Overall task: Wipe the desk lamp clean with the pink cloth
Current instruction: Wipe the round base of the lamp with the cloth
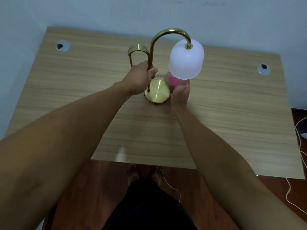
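Observation:
A brass desk lamp [167, 33] stands upright near the middle of a wooden desk [216, 113]. Its curved stem ends in a white frosted shade [186, 59], and its round brass base [157, 93] rests on the desk. My left hand [141, 77] is shut around the lower stem. My right hand [180, 97] is blurred, just right of the base and below the shade, and holds a bunched pink cloth [173, 82]. The shade hides part of the cloth.
A brass arched piece [137, 49] stands behind the lamp stem. Two round cable holes [62, 45] [263, 69] are set in the desk's far corners. A pale wall runs behind the desk. Thin cords [299, 146] lie on the wooden floor to the right.

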